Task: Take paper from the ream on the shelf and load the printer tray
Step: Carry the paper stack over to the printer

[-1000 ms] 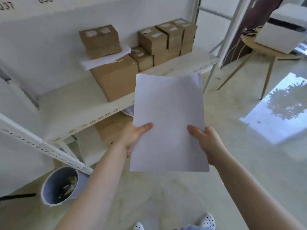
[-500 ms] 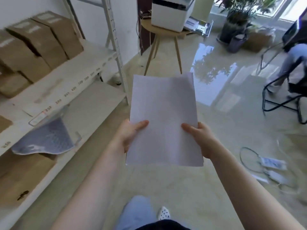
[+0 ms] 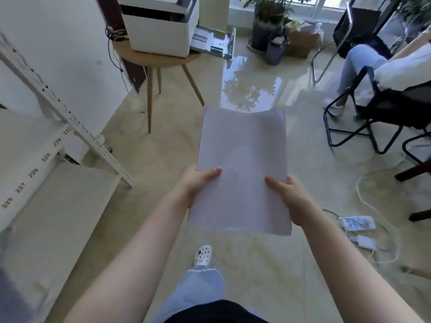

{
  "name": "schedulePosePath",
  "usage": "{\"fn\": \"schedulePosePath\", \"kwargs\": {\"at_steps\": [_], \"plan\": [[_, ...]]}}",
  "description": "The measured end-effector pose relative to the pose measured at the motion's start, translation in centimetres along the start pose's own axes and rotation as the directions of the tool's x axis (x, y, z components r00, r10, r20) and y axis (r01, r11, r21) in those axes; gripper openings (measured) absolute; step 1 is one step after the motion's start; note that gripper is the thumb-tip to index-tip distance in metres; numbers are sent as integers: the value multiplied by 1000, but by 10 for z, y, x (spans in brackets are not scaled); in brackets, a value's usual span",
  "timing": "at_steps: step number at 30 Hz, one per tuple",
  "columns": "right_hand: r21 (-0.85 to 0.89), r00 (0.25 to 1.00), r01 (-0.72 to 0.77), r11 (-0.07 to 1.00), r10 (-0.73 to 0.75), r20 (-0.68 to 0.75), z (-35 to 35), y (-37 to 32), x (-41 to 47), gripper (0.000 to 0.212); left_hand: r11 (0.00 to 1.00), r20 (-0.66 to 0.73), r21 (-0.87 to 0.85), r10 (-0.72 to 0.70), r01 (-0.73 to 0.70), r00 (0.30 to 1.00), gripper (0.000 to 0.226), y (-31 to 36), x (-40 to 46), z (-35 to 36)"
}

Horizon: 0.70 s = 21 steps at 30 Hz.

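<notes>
Since half a second earlier, the shelf (image 3: pixel 35 159) had slid farther left and the printer (image 3: pixel 161 26) on its round counter (image 3: pixel 158 60) had drawn nearer, its tray (image 3: pixel 214 41) pulled out to the right. Both hands gripped a thin stack of paper (image 3: pixel 242 164) held out over the floor: the left hand (image 3: pixel 198 183) clasped its left edge, the right hand (image 3: pixel 289 194) its right edge, thumbs on top. A seated person (image 3: pixel 384 66) was at the far right.

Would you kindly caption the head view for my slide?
Both hands, left and right, carry paper toward the printer.
</notes>
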State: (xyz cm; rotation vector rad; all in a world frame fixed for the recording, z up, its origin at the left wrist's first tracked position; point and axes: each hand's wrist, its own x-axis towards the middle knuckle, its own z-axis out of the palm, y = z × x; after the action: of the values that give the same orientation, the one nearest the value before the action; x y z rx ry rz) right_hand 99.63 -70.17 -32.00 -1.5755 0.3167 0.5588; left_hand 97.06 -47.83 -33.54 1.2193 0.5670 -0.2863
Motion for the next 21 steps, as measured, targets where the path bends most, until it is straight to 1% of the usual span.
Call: {"fn": "schedulePosePath", "kwargs": {"at_steps": [2, 6, 9, 14, 18, 21], "plan": [[14, 999, 0, 1000, 1, -49, -6, -24, 36, 16, 1000, 32, 30, -8, 7, 999, 9, 30, 41, 15], [85, 989, -10, 996, 22, -143, -21, -67, 101, 12, 995, 67, 96, -10, 3, 998, 21, 85, 114, 48], [113, 984, -8, 994, 28, -176, -38, -96, 152, 12, 992, 83, 120, -32, 22, 996, 20, 116, 168, 74], [140, 979, -19, 990, 47, -200, -75, -139, 253, 16, 988, 72, 156, -36, 25, 997, 22, 159, 266, 122], [136, 986, -38, 990, 59, -158, -112, -190, 334, 16, 988, 51, 146, -49, 41, 998, 20, 201, 340, 169], [98, 991, -41, 994, 53, -124, -138, -235, 393, 17, 991, 19, 131, -40, 37, 999, 17, 234, 395, 202]]}}
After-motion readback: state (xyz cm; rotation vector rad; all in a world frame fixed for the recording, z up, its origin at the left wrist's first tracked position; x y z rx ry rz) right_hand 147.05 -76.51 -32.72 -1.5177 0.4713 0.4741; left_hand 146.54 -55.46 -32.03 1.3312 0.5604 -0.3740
